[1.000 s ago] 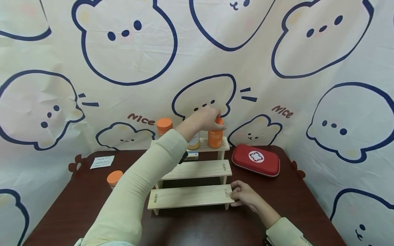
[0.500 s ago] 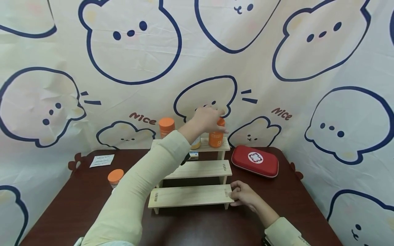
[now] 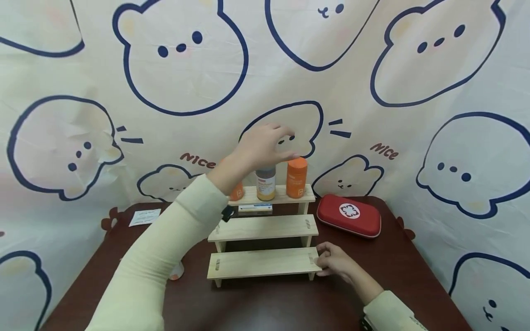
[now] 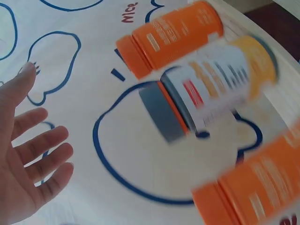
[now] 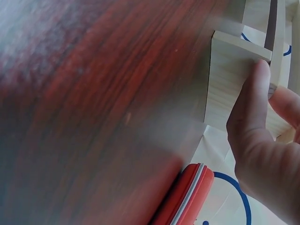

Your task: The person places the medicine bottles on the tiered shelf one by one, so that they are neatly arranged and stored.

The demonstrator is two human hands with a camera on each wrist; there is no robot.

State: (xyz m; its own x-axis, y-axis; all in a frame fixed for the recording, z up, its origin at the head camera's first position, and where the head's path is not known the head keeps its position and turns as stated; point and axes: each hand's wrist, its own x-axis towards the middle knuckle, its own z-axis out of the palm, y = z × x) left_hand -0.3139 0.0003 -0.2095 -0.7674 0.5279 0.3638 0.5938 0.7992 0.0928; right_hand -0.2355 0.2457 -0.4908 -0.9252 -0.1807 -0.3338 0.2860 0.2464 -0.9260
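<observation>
My left hand (image 3: 265,145) hovers above the top step of a three-tier wooden display stand (image 3: 265,264), fingers apart and holding nothing. Standing on that step are an orange bottle (image 3: 296,178) at the right, a grey-capped bottle (image 3: 266,185) with a white and yellow body in the middle, and another orange bottle (image 4: 253,180) at the left, partly behind my arm in the head view. My right hand (image 3: 337,264) grips the right end of the lowest step; in the right wrist view its thumb (image 5: 255,93) lies against the side panel.
A red zip case (image 3: 349,215) with a white emblem lies right of the stand. Under the top step sits a small white-and-blue box (image 3: 255,209). A paper slip (image 3: 145,217) lies at the table's back left. My left forearm mostly hides another container (image 3: 177,271). Patterned cloth hangs behind.
My left hand has come off the right orange bottle and moved up and left, leaving it standing on the top step. My right hand stays at the lowest step.
</observation>
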